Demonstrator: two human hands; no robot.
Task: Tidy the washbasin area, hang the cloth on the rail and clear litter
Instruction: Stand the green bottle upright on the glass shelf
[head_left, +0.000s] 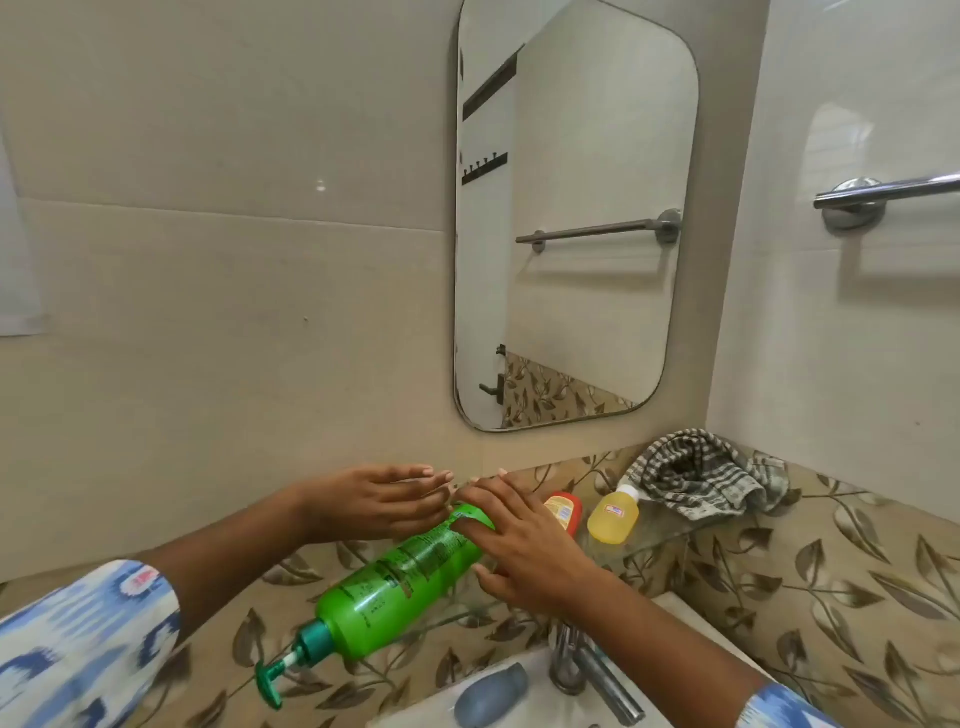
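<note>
A green pump bottle lies tilted above the glass shelf, pump end pointing down left. My right hand grips its base end. Beside the bottle's base my left hand hovers with fingers straight and apart, holding nothing. A crumpled checked cloth lies in the corner on the shelf. The metal towel rail is fixed to the right wall, bare.
A yellow bottle and a red-orange bottle lie on the glass shelf beside my right hand. Below are the white washbasin, a chrome tap and a grey-blue soap bar. A mirror hangs above.
</note>
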